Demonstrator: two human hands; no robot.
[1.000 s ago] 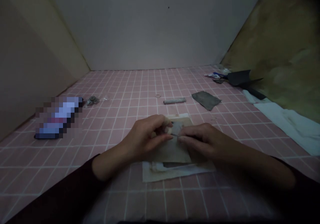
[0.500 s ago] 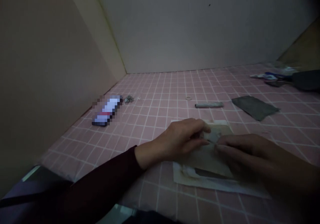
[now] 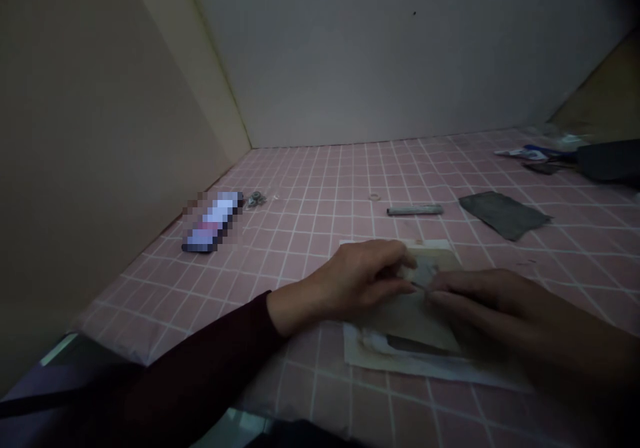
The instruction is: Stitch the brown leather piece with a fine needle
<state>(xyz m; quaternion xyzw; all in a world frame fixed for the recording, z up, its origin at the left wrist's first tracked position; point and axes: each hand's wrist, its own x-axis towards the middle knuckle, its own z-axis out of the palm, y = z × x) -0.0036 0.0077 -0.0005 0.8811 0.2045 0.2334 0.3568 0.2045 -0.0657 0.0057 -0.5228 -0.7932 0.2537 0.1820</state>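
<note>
Your right hand [image 3: 480, 295] is dim and blurred, its lower fingers hidden, its forearm cut off at the right edge. The thin dark piece [image 3: 417, 286] by your fingertips is too small to identify. Your hands cover part of the tan sheet [image 3: 415, 321], which hides most of a dark strip [image 3: 420, 346]. Pixelation masks your phone's screen [image 3: 213, 225]; the right edge crops a black object [image 3: 607, 161].

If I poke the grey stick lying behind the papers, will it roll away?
The grey stick would probably roll, since its long sides look rounded. Pushing just one end might spin it around instead, because it's long and thin. It's likely light, being so slim, though I can't tell whether it's hollow.
</note>
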